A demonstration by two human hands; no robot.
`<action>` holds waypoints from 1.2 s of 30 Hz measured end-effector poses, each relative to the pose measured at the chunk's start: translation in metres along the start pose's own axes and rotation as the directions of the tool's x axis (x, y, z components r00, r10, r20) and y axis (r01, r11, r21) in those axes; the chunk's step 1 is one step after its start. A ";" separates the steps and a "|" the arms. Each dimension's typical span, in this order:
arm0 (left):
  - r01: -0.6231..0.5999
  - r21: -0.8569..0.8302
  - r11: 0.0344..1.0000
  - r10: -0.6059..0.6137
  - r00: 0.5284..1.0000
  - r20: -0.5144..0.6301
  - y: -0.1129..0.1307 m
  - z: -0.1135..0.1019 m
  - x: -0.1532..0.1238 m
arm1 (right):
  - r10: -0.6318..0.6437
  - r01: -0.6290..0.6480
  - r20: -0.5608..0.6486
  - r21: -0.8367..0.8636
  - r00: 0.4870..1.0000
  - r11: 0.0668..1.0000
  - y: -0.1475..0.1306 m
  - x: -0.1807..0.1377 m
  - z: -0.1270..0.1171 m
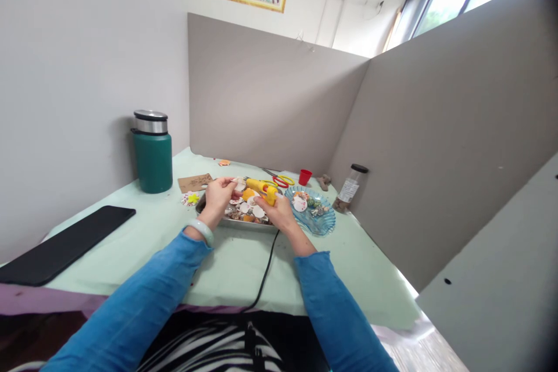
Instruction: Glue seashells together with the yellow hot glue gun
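My right hand (279, 211) is wrapped round a yellow glue gun (257, 187), its nozzle pointing left and a black cord running down from it. Close to the nozzle, the fingers of my left hand (221, 195) are pinched at a small white disc (239, 184); its exact kind is too small to tell. Both hands are over a metal tray (257, 224) filled with white discs, orange pieces and small brown bits. Right of the tray sits a blue scalloped glass plate (325, 225) with a spotted white disc and small coloured pieces.
A green bottle (153, 160) and a black mat (74, 242) are on the left. Behind the tray lie a brown card (194, 182), scissors (285, 180) and a red cup (305, 176). A black-lidded jar (350, 189) leans at the right. Grey partitions (274, 93) enclose the table.
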State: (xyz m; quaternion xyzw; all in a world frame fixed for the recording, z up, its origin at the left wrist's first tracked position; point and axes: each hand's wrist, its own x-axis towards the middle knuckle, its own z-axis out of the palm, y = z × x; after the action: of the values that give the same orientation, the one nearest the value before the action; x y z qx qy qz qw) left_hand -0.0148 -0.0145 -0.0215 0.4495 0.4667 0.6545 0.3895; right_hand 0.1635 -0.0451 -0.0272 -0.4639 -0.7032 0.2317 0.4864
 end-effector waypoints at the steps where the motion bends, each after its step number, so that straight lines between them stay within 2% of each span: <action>1: 0.001 0.005 1.000 -0.001 1.000 -0.002 0.000 0.000 0.000 | 0.001 -0.001 0.000 -0.003 1.000 1.000 0.000 0.000 0.000; 8: -0.003 -0.044 0.999 0.002 1.000 -0.020 0.004 0.000 -0.004 | -0.013 0.013 0.034 0.004 0.999 1.000 0.000 0.001 0.000; 19: 0.000 -0.040 0.999 0.001 1.000 0.005 0.004 -0.001 -0.003 | 0.000 0.000 -0.002 -0.006 1.000 1.000 -0.003 -0.001 -0.001; 30: 0.052 -0.035 0.998 -0.051 0.998 0.022 0.007 0.000 -0.004 | -0.008 0.008 -0.004 0.015 1.000 1.000 -0.002 -0.001 -0.001; 36: 0.020 -0.075 0.997 -0.020 1.000 -0.002 0.004 0.000 -0.003 | -0.006 0.007 0.019 -0.045 1.000 0.999 -0.002 0.000 -0.001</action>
State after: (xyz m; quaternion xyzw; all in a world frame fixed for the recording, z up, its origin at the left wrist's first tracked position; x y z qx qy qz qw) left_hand -0.0143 -0.0184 -0.0182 0.4290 0.4470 0.6682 0.4119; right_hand 0.1633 -0.0459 -0.0257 -0.4704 -0.7142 0.2185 0.4700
